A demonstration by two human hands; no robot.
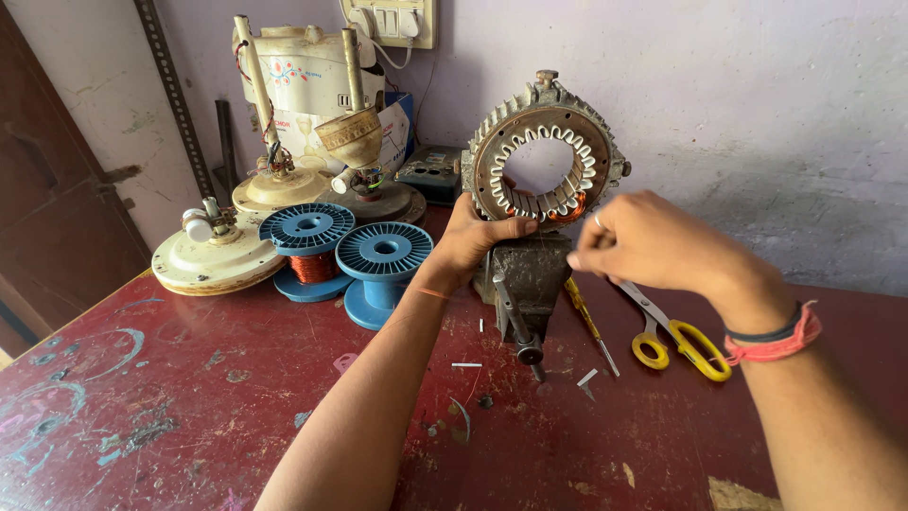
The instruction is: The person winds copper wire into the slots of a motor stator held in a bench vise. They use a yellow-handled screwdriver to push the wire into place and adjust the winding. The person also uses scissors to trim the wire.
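A ring-shaped motor core [542, 151], its inner slots lined with white paper and partly filled with copper wire, stands upright in a small grey vise [523, 276] on a worn red table [189, 407]. The person's left hand [473, 237] grips the lower left rim of the core, thumb laid across the bottom slots. The right hand [653, 241] hovers just beside the core's lower right edge, fingers curled and pinched together; whether they hold a thin strip or wire cannot be made out from this angle. A ring sits on one finger, and red and dark bands circle the right wrist. Beneath the right hand lie yellow-handled scissors [676, 336] and a yellow screwdriver [586, 317], both close to the vise. Small white paper scraps [466, 364] are scattered in front of it. To the left stand two blue wire spools [383, 255], one wound with copper, and behind them several cream fan motor housings [213, 255] against the wall.
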